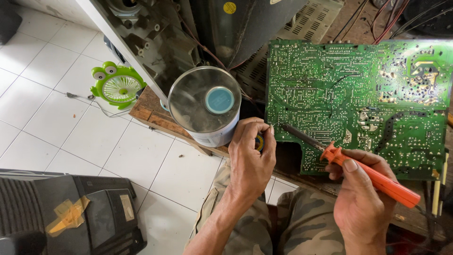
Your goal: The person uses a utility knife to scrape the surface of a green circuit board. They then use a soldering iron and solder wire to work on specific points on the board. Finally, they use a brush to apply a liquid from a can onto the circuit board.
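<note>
Just 1 iron [363, 171], 1 board [358, 101], 2 hands: left hand [251, 158], right hand [361, 200].

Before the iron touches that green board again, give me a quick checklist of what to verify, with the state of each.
1. Right hand grips the orange-handled soldering iron: ok, fingers wrapped around the handle.
2. Iron tip sits at the left edge of the green circuit board: ok, though whether it touches the board cannot be told.
3. Left hand holds solder: cannot tell; it pinches a small round thing, mostly hidden.
4. Board lies flat, solder side up: ok.
5. Metal can stands apart from the tip: ok, but beside the left hand.
6. Loose wires away from the iron: ok, they lie above the board's top edge.
</note>
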